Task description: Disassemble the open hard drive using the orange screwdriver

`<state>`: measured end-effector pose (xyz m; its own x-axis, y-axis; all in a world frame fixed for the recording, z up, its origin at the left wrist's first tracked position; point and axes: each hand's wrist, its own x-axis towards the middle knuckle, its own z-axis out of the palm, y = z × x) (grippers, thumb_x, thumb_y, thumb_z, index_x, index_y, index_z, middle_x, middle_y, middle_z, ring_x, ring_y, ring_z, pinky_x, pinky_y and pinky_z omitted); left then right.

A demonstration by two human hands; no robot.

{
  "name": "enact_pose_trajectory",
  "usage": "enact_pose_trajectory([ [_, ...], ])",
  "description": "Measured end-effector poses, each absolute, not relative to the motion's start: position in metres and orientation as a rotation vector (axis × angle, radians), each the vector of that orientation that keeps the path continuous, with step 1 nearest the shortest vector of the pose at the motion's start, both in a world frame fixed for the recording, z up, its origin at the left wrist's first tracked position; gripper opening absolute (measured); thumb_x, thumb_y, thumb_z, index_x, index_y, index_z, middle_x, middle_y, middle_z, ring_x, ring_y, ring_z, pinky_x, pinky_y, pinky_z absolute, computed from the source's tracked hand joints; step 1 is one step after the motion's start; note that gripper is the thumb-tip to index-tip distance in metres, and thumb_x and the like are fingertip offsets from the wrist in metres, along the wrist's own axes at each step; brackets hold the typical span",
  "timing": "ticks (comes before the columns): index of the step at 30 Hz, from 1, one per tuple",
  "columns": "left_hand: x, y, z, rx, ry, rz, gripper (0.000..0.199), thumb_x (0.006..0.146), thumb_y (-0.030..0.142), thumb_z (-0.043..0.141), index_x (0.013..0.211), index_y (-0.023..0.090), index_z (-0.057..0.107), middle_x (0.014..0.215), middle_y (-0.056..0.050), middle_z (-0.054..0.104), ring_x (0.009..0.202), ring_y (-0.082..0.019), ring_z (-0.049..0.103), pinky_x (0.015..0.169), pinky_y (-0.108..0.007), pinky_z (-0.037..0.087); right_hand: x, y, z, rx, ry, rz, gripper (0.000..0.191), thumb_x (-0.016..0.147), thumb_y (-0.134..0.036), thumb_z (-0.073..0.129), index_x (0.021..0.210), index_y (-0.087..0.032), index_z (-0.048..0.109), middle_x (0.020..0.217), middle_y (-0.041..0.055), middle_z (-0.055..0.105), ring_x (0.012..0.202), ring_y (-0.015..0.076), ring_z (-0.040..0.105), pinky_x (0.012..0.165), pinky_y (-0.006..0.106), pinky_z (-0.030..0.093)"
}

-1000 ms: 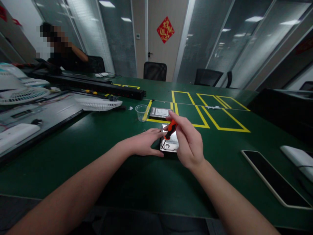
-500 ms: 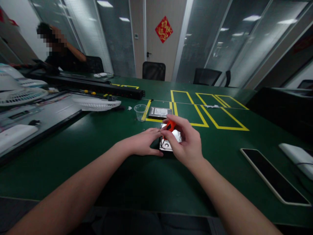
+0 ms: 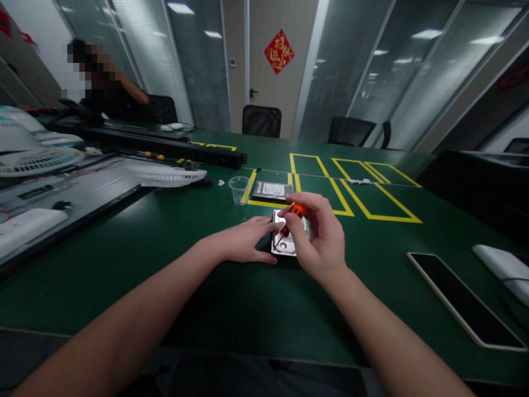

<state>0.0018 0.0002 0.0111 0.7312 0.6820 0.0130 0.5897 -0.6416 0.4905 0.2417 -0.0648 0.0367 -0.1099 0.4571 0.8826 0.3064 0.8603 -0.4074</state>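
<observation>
A silver hard drive (image 3: 288, 250) lies flat on the green table in front of me, partly covered by my hands. My left hand (image 3: 248, 240) braces its left side, thumb at the near corner and fingers along the far part. Between the thumb and fingers of my right hand (image 3: 321, 237) is a screwdriver (image 3: 298, 210) with an orange and black handle. It leans over the drive, its thin shaft pointing down to the drive's near left corner. Just behind lies a second hard drive (image 3: 273, 190) with a white label. A clear plastic cup (image 3: 239, 191) stands to its left.
Yellow tape rectangles (image 3: 374, 219) mark the table. On the right lie a phone-like dark tablet (image 3: 463, 298) and a white device (image 3: 502, 270). White fan parts (image 3: 165, 175) and a long black bar (image 3: 198, 153) occupy the left. A person (image 3: 111, 94) sits at the far left.
The screwdriver and my right hand have shifted slightly right, and the handle leans over more. My left hand stays at the hard drive's side. The view has tilted a little.
</observation>
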Motion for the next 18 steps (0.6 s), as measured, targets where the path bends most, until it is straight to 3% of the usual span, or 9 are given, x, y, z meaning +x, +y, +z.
enact_pose_trajectory([
  [3,0.0012,0.0007,0.0085,2.453,1.002,0.263,0.11,0.101,0.07,0.106,0.192,0.028,0.06,0.203,-0.022,0.056,0.191,-0.053,0.05,0.157,-0.071,0.045,0.2412,-0.064,0.0338,-0.603,-1.694,0.146,0.034,0.121,-0.026,0.086,0.154,-0.034,0.083,0.138,0.0066,0.093,0.117,0.0273,0.094,0.104,0.046,0.08],
  [6,0.0009,0.0011,0.0076,2.445,1.009,0.259,0.109,0.101,0.071,0.105,0.191,0.028,0.061,0.203,-0.022,0.056,0.192,-0.052,0.049,0.158,-0.071,0.042,0.2428,-0.0648,0.0343,-0.595,-1.729,0.147,0.039,0.121,-0.028,0.088,0.159,-0.035,0.084,0.146,0.0079,0.095,0.128,0.0307,0.095,0.113,0.051,0.081],
  [9,0.0012,0.0007,0.0095,2.462,0.992,0.259,0.104,0.102,0.071,0.104,0.186,0.026,0.065,0.197,-0.021,0.062,0.189,-0.052,0.052,0.157,-0.069,0.046,0.2443,-0.0675,0.0382,-0.577,-1.779,0.196,0.043,0.128,-0.027,0.073,0.17,-0.037,0.082,0.159,0.009,0.093,0.138,0.0317,0.094,0.127,0.056,0.078],
  [12,0.002,0.0001,0.012,2.484,0.977,0.25,0.098,0.103,0.072,0.102,0.182,0.025,0.069,0.192,-0.021,0.067,0.185,-0.052,0.057,0.152,-0.067,0.052,0.244,-0.07,0.0419,-0.568,-1.805,0.23,0.049,0.133,-0.025,0.057,0.175,-0.037,0.079,0.165,0.0095,0.091,0.142,0.0315,0.093,0.131,0.058,0.077],
  [18,0.0029,0.0,0.0107,2.498,0.958,0.287,0.106,0.102,0.068,0.105,0.19,0.027,0.063,0.196,-0.02,0.064,0.186,-0.051,0.056,0.155,-0.067,0.048,0.2409,-0.0675,0.0378,-0.625,-1.739,0.153,0.031,0.126,-0.028,0.075,0.155,-0.032,0.083,0.142,0.0096,0.093,0.12,0.0291,0.094,0.11,0.05,0.08],
])
